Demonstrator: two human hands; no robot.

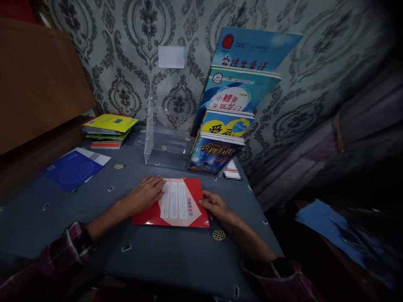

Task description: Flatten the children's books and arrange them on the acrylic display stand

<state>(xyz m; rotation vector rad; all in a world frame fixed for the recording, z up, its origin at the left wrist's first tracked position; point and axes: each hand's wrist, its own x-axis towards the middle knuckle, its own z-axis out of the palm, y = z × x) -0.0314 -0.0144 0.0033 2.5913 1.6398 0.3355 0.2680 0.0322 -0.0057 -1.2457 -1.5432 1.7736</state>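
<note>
Quietly, the left hand (147, 193) rests with its fingers (158, 184) stretched out and together, flat on the left part of a red book (181, 203). The right hand (222, 207) is at the opposite edge, thumb and fingers slightly bent against it; from where I stand I cannot tell whether they pinch it.

The red book lies flat on the tabletop (157, 256), between the two hands. Its cover is glossy, catching light along the near edge, and carries a pale pink angular shape with white text panels whose print runs sideways. Just short of the right fingers stands a line of multicoloured characters.

Directly beyond the fingers is a clear stand (148, 142) with a white label (171, 57) at its upper part. Its right side holds books in rising tiers: a dark blue book (214, 155) in front, then a yellow-and-blue one (225, 123), a teal one (241, 86) and a tall blue one (252, 46) at the back.

Well to the left of the left fingers, a royal-blue booklet (74, 170) lies flat, and past it sits a pile of books (110, 123) topped in yellow. Patterned wallpaper (126, 96) covers the wall behind everything.
</note>
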